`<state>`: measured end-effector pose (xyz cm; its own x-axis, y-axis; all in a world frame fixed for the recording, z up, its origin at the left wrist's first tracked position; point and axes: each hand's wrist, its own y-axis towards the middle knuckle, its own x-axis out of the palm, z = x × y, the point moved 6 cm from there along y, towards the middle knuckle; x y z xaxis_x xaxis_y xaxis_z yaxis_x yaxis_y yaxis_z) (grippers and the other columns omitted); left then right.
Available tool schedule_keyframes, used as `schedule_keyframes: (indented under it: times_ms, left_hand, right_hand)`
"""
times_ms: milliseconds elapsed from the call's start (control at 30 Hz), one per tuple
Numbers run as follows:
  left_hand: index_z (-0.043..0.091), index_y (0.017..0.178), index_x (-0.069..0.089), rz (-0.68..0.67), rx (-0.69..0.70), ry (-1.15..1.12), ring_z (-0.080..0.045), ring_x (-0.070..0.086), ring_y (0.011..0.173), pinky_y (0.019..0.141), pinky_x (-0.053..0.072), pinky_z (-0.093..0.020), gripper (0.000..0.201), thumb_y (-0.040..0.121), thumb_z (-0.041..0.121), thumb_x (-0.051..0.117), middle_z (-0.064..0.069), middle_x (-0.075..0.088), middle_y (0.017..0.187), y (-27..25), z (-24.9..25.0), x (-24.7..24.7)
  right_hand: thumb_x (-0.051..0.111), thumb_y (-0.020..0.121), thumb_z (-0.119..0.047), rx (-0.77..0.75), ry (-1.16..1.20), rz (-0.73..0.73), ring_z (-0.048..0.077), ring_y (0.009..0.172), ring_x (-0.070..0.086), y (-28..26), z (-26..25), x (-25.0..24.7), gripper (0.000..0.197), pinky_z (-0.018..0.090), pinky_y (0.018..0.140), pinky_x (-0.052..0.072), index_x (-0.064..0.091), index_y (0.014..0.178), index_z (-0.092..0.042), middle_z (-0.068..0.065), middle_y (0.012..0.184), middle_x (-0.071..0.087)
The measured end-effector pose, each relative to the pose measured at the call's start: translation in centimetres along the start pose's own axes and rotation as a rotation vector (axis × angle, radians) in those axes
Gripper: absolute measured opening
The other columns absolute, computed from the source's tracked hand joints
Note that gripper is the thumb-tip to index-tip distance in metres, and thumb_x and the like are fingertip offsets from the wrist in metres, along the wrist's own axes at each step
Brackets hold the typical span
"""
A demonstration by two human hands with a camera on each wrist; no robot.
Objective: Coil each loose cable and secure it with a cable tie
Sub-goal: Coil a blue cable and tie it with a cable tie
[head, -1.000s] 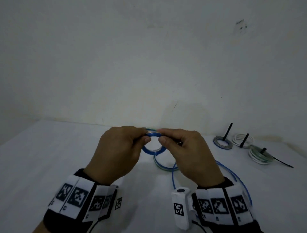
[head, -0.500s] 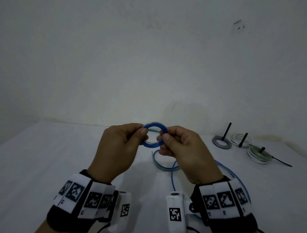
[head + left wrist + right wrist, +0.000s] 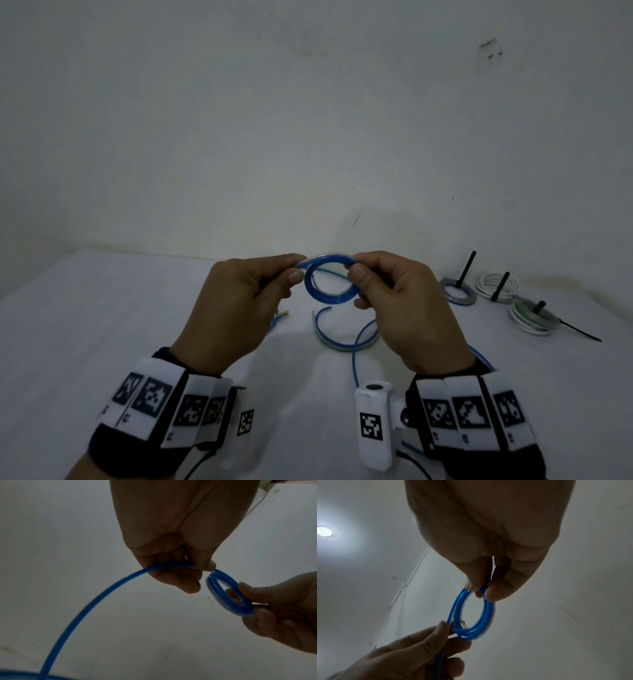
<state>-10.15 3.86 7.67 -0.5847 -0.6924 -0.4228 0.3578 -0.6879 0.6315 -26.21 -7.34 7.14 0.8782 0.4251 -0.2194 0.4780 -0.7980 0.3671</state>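
A small coil of blue cable [image 3: 330, 283] [image 3: 229, 595] [image 3: 474, 615] is held up above the white table [image 3: 102, 325]. My left hand [image 3: 298, 270] [image 3: 204, 568] pinches the cable where its free length [image 3: 96, 599] meets the coil's left side. My right hand [image 3: 356, 277] [image 3: 481, 588] pinches the coil's right side between thumb and fingers. The free blue cable [image 3: 356, 356] trails down over the table under my right hand. Its far end is hidden.
A loose blue-and-green cable piece [image 3: 329, 339] lies on the table below the coil. At the right rear lie three tied coils with black cable ties: grey [image 3: 459, 295], white [image 3: 496, 284], green-white [image 3: 532, 317]. A wall [image 3: 308, 120] stands behind.
The coil has tipped from nearly flat to facing me. My hands have shifted their pinch around it, and the coil sits a little higher.
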Motion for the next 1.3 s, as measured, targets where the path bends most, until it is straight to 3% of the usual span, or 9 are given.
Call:
schedule_keyframes:
  times_ms: [67,200,400,500,600,700,867,1100,1300]
  left_hand:
    - [0.03,0.106,0.072,0.009,-0.027,-0.035,-0.001,0.068,0.07,0.065,0.048,-0.008,0.023,0.088,0.034,0.059,0.021,0.072,0.077,-0.1,-0.1,0.3]
    - [0.034,0.106,0.07,0.016,-0.129,-0.184,-0.005,0.07,0.077,0.071,0.058,-0.03,0.029,0.085,0.043,0.052,0.012,0.075,0.085,-0.3,-0.3,0.8]
    - [0.029,0.116,0.068,0.021,-0.155,-0.209,-0.003,0.068,0.095,0.087,0.056,-0.033,0.03,0.087,0.028,0.065,0.012,0.074,0.098,-0.3,-0.5,0.9]
    - [0.025,0.114,0.071,0.029,-0.134,-0.136,0.0,0.068,0.094,0.09,0.054,-0.029,0.028,0.086,0.022,0.069,0.01,0.075,0.098,-0.2,-0.9,0.6]
    - [0.025,0.115,0.071,-0.03,0.005,0.058,0.011,0.064,0.09,0.084,0.047,-0.007,0.027,0.087,0.023,0.069,0.012,0.074,0.1,-0.2,-0.4,1.0]
    - [0.025,0.117,0.07,-0.086,0.094,0.147,0.013,0.061,0.083,0.078,0.042,-0.001,0.033,0.086,0.034,0.063,0.014,0.073,0.098,-0.3,0.5,1.4]
    - [0.024,0.108,0.073,-0.002,-0.071,-0.123,0.002,0.069,0.083,0.078,0.053,-0.015,0.03,0.082,0.037,0.065,0.012,0.075,0.091,-0.2,0.2,0.5]
    - [0.023,0.102,0.076,-0.039,-0.145,-0.213,-0.003,0.07,0.086,0.078,0.056,-0.029,0.021,0.087,0.031,0.064,0.012,0.076,0.086,-0.2,-0.3,0.7]
    - [0.023,0.114,0.071,0.083,-0.045,-0.08,0.003,0.065,0.075,0.07,0.051,-0.013,0.033,0.087,0.036,0.058,0.015,0.072,0.08,-0.2,-0.4,0.7]
  right_hand:
    - [0.06,0.095,-0.016,0.013,0.052,0.015,0.004,0.063,0.063,0.1,0.3,0.4,0.012,0.018,0.062,0.053,0.071,0.1,-0.017,0.0,0.083,0.071]
    - [0.056,0.098,-0.017,0.036,0.109,0.027,0.006,0.065,0.063,0.1,1.0,1.5,0.014,0.023,0.065,0.056,0.069,0.1,-0.02,0.003,0.088,0.072]
    - [0.055,0.098,-0.016,0.161,0.323,-0.005,0.012,0.067,0.062,-0.1,2.2,2.7,0.016,0.026,0.069,0.057,0.07,0.099,-0.013,0.004,0.087,0.071]
    - [0.055,0.099,-0.016,0.142,0.177,-0.081,0.012,0.077,0.065,-0.1,2.2,2.7,0.018,0.026,0.071,0.058,0.07,0.107,-0.017,-0.001,0.093,0.072]
    - [0.059,0.096,-0.026,-0.081,-0.238,-0.067,0.004,0.089,0.063,-0.1,0.9,2.0,0.027,0.017,0.081,0.051,0.065,0.122,-0.034,-0.016,0.106,0.068]
    - [0.061,0.095,-0.025,-0.224,-0.368,-0.059,0.001,0.088,0.064,-0.3,-0.5,1.6,0.024,0.021,0.085,0.051,0.071,0.117,-0.027,-0.014,0.102,0.072]
    - [0.064,0.093,-0.018,-0.072,-0.114,-0.106,0.005,0.074,0.067,-0.2,-0.1,1.0,0.017,0.022,0.064,0.055,0.075,0.104,-0.025,-0.011,0.085,0.073]
    - [0.065,0.092,-0.017,-0.008,0.034,-0.119,0.002,0.067,0.062,-0.2,0.5,1.6,0.017,0.018,0.06,0.05,0.074,0.102,-0.028,-0.006,0.083,0.074]
    - [0.064,0.092,-0.018,0.074,0.247,0.044,0.01,0.065,0.062,0.2,1.1,0.9,0.015,0.021,0.063,0.054,0.075,0.1,-0.024,0.003,0.087,0.076]
